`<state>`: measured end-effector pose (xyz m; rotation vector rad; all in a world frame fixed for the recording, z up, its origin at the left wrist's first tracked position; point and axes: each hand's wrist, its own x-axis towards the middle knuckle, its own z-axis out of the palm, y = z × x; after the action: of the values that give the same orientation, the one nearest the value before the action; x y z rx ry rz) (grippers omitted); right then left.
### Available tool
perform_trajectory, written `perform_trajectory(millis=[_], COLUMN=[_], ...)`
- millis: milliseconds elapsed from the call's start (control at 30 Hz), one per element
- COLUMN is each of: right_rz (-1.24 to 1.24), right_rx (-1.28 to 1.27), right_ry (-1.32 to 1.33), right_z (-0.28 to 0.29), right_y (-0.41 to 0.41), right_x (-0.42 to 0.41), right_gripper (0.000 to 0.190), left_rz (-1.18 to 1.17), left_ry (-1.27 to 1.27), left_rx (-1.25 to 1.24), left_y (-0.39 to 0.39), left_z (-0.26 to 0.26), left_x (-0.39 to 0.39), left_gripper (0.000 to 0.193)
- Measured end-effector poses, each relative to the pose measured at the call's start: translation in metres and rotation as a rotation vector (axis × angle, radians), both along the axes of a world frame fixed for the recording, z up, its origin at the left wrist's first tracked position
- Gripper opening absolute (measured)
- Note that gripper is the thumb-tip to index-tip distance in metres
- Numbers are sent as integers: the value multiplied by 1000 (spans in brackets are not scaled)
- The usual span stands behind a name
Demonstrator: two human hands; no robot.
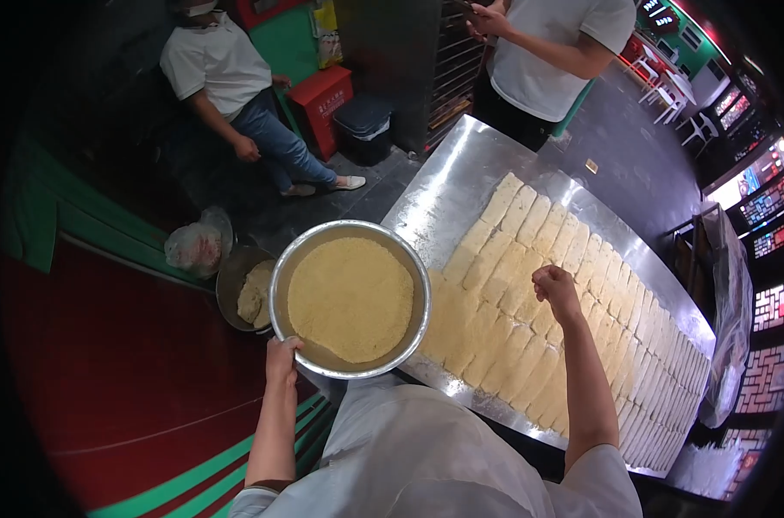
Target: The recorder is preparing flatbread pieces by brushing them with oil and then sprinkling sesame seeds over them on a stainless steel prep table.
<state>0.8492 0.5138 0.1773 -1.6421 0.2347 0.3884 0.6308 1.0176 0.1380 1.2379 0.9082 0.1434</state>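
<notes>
My left hand (282, 361) grips the rim of a round metal basin (422, 324), which is held up at the left corner of a steel table. Pale yellow crumbs or meal (353, 298) cover its bottom in a thick layer. Over the table, my right hand (555, 289) is curled into a loose fist; whether anything is inside cannot be seen. Beneath it lie rows of long, flat dough strips (515, 259), packed side by side. Yellow meal coats the strips nearer the basin, while those toward the far right look whiter.
The steel table (424, 194) shows bare metal along its edges. Left of the basin, a pot (227, 291) holds dough, beside a plastic bag (194, 249). One person (220, 71) stands beyond; another person (554, 58) holds a phone at the table's far end. A black bin (364, 129) stands behind.
</notes>
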Motion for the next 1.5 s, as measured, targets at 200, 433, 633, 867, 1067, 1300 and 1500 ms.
perform_trajectory(millis=[200,433,633,867,1067,1300,1500], right_rz=[-178,-412,256,423,-230,-204,-191], right_rx=[-79,-393,-745,-716,-126,-348,-262], right_ry=[-116,-415,-473,-135,221,130,114], right_z=[23,59,-16,-99,50,122,140], right_y=[62,116,285,363,263,168,123], right_x=[36,48,-10,-37,14,47,50], right_gripper=[7,4,24,47,30,10,9], left_rz=[-281,-560,-688,-645,-653,-704,-747], left_ry=[37,72,190,180,188,140,217], left_rx=[-43,-114,-239,-255,-167,-180,-184], left_y=[39,84,76,76,102,108,109], left_z=[-11,-33,-27,-47,-53,-61,-51], left_x=[97,158,187,178,188,194,192], left_gripper=[23,26,28,21,16,8,11])
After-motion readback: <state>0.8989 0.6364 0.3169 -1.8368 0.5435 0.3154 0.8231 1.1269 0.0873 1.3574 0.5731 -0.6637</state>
